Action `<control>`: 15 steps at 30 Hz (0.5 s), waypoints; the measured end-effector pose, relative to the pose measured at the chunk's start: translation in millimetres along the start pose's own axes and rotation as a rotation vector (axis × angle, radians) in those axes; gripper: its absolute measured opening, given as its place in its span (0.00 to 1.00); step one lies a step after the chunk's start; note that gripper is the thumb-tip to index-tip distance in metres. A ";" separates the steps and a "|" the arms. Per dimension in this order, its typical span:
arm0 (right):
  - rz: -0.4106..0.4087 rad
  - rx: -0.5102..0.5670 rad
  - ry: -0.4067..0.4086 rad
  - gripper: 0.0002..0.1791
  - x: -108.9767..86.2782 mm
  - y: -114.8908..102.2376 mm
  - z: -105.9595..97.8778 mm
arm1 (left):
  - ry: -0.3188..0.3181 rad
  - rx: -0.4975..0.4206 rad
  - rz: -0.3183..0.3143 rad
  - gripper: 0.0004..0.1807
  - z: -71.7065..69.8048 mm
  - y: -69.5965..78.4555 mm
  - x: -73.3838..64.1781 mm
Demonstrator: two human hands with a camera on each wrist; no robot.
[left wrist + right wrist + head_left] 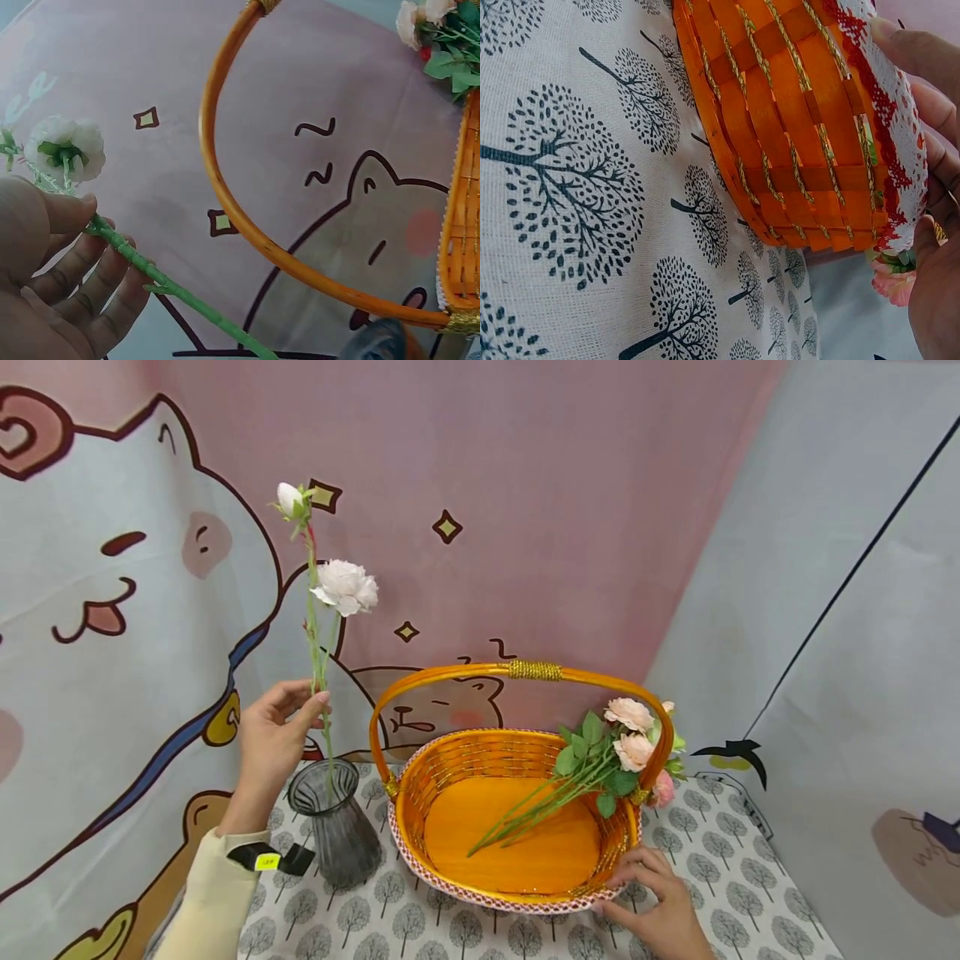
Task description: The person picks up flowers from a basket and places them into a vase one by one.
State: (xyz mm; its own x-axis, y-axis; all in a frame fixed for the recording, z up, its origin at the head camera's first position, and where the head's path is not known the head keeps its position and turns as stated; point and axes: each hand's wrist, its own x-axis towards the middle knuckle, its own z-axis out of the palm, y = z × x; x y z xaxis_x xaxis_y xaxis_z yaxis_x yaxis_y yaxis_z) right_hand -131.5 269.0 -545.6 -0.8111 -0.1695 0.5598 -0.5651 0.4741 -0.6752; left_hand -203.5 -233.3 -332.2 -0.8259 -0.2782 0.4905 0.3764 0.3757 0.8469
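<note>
My left hand (279,735) pinches the green stem of a white flower (347,587) with an open bloom and a bud (291,500). The stem's lower end reaches into the mouth of a grey ribbed glass vase (345,843). In the left wrist view the thumb and fingers meet around the stem (180,294). At the front right of an orange woven basket (510,835), my right hand (656,902) grips the lace-trimmed rim. The right wrist view shows its thumb and fingers at the white and red lace (889,112).
Pink and peach flowers (630,750) with green leaves lie in the basket's right side, their stems slanting across its floor. An arched handle (450,674) rises over the basket. A tree-print cloth (408,922) covers the table. A cartoon-printed curtain (555,527) stands behind.
</note>
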 end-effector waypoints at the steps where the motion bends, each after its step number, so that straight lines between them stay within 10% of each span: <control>1: 0.000 -0.001 0.000 0.20 0.2 -0.5 -0.1 | -0.001 0.003 -0.004 0.16 0.0 -1.9 -1.2; 15: 0.008 0.005 -0.005 0.20 -0.2 0.9 -0.9 | -0.027 -0.010 -0.130 0.16 -6.0 -27.2 -24.4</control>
State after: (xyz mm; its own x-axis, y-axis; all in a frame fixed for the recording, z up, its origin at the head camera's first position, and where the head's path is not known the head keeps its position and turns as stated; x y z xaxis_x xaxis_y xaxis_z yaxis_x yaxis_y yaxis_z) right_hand -131.7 270.2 -545.9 -0.8165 -0.1702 0.5516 -0.5591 0.4713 -0.6822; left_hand -191.1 -242.1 -366.0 -0.8789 -0.3003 0.3705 0.2693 0.3287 0.9052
